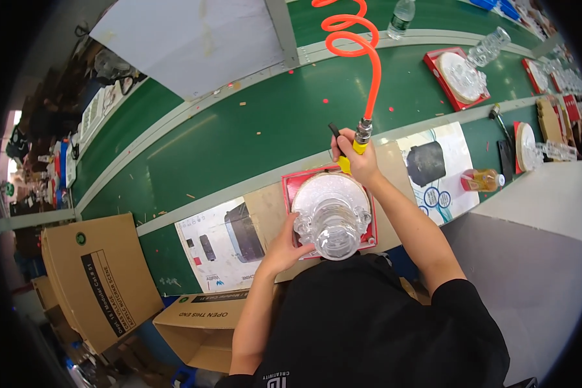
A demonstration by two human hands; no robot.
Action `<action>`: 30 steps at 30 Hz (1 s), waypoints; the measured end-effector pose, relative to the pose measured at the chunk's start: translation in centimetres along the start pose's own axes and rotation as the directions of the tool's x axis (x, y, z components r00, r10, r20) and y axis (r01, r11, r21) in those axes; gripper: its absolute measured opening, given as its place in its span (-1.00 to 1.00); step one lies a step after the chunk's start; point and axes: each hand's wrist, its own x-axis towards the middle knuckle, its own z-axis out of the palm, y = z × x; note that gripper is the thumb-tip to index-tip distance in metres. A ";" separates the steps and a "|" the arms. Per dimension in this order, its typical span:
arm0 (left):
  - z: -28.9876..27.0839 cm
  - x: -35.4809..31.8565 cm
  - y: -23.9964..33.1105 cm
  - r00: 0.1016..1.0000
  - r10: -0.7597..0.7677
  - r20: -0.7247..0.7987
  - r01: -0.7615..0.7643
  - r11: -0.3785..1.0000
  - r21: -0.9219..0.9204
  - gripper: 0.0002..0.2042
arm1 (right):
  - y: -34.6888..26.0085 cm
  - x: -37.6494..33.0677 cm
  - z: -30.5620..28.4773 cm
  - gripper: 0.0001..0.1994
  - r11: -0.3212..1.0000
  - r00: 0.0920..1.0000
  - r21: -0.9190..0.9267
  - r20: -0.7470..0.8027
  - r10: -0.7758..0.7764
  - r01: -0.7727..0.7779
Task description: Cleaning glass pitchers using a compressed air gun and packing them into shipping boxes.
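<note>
Green conveyor belt [239, 129] runs diagonally across the room, cream rails either side, orange coiled air hose [352, 45] dropping in from above. Open cardboard boxes [100, 278] on the floor at the person's left. Further stations down the line to the right carry more red trays [433, 64] and clear parts.

Work sits on a cardboard sheet [265, 207] at the belt's near edge: red tray [372, 226] with a clear domed plastic part [333, 220] on it, long axis running away from the person.

Left hand [284, 249] is at the part's near-left flank, fingers curled against it, steadying it. Right hand [359, 161] is just past the far end, fist wrapped around a yellow air tool [346, 161] on the hose fitting, nozzle pointing down at the part's far rim. Right hand is nearer the far end, left nearer the base.
</note>
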 end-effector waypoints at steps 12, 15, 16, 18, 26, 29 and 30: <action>-0.2 -0.1 1.4 0.999 -0.026 0.032 0.032 0.981 -0.191 -0.03 | 0.6 2.1 1.7 -0.82 0.981 0.954 0.111 0.274 0.123 -0.159; -0.2 -0.6 2.2 1.000 0.013 -0.022 -0.017 0.976 -0.219 -0.06 | -2.8 0.9 -2.2 -0.74 0.964 0.950 0.123 0.240 0.201 -0.236; -0.2 -0.5 2.1 1.000 0.020 -0.016 -0.023 0.975 -0.220 -0.06 | -3.4 0.0 -3.8 -0.73 0.972 0.960 0.081 0.192 0.203 -0.222; -0.5 -0.5 1.9 1.000 0.002 0.005 -0.002 0.999 -0.051 -0.10 | -4.6 -3.0 -7.7 -0.69 0.976 0.973 -0.011 0.067 0.220 -0.219; 0.3 0.1 -0.5 0.999 0.010 0.050 -0.007 0.997 -0.075 -0.10 | -7.3 -21.3 -17.3 -0.74 0.910 0.876 -0.003 -0.270 0.399 -0.415; 0.2 0.0 0.1 0.996 0.068 0.064 -0.063 0.995 -0.079 -0.09 | -5.0 -26.6 -19.6 -0.78 0.847 0.843 -0.162 -0.297 0.448 -0.507; 0.3 0.0 -0.2 0.995 0.074 0.065 -0.069 0.994 -0.079 -0.09 | -3.4 -28.1 -20.1 -0.79 0.762 0.780 -0.190 -0.257 0.570 -0.619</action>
